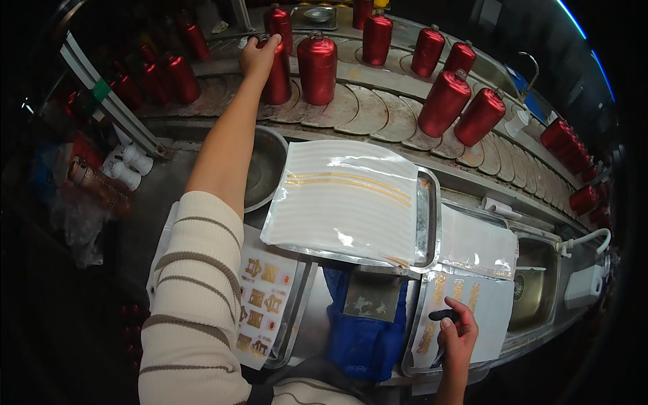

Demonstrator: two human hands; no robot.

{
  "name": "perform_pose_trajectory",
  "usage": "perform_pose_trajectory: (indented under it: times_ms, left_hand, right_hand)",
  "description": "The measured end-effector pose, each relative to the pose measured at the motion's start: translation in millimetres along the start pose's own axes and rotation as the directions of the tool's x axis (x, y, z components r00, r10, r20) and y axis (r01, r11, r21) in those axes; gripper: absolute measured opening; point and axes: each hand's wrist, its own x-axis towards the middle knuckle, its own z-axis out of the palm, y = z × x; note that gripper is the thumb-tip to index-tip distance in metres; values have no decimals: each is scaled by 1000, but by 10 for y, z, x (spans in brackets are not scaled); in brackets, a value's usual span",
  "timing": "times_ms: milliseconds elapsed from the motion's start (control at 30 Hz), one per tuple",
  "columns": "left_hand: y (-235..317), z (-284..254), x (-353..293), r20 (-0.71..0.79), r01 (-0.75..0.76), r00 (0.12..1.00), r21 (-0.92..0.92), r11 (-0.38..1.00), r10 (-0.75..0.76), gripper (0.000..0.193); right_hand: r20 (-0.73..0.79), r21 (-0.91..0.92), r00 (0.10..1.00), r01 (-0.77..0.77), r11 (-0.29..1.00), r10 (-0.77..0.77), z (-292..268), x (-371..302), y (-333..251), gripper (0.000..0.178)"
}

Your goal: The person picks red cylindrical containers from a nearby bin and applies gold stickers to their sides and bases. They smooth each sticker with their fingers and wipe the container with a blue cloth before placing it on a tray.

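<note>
My left hand (260, 59) reaches far forward, its fingers closed round the top of a glossy red bottle (277, 79) standing on the conveyor (351, 111). Another red bottle (317, 70) stands just to its right. Low on the right, my right hand (460, 334) pinches a small black object (442, 315) between thumb and fingers; its kind is unclear. That hand hovers over a white decal sheet (491, 314) with gold patterned strips. Between my arms, a larger white sheet (347, 219) with thin gold lines lies over a metal tray (430, 223).
More red bottles (443, 102) stand along the curved conveyor. A decal sheet (263, 300) with gold characters lies near my left sleeve, beside a round metal basin (266, 169). A blue cloth (361, 344) hangs in front. On the right are a sink (533, 297) and a white faucet (587, 237).
</note>
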Motion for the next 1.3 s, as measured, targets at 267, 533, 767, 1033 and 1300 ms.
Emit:
perform_pose_trajectory:
  times_ms: [267, 533, 767, 1033, 1300]
  left_hand:
    - [48, -498, -564, -107, 92, 975, -599, 795, -193, 25]
    - [1521, -1855, -2084, 559, 592, 805, -740, 317, -199, 23]
    - [1746, -1643, -3936, 925, 915, 314, -355, -192, -215, 65]
    - [2514, -1833, -4693, 856, 891, 353, -184, 416, -378, 73]
    - [2382, -1602, -4614, 854, 699, 400, -49, 713, -333, 83]
  right_hand:
    - [123, 37, 990, 58, 998, -62, 259, 16, 130, 38]
    - [309, 166, 942, 86, 982, -134, 445, -99, 98, 49]
    - [627, 274, 776, -128, 953, -76, 947, -600, 327, 91]
    - [458, 15, 775, 483, 876, -435, 156, -765, 336, 119]
    - [363, -515, 833, 554, 655, -418, 172, -792, 258, 99]
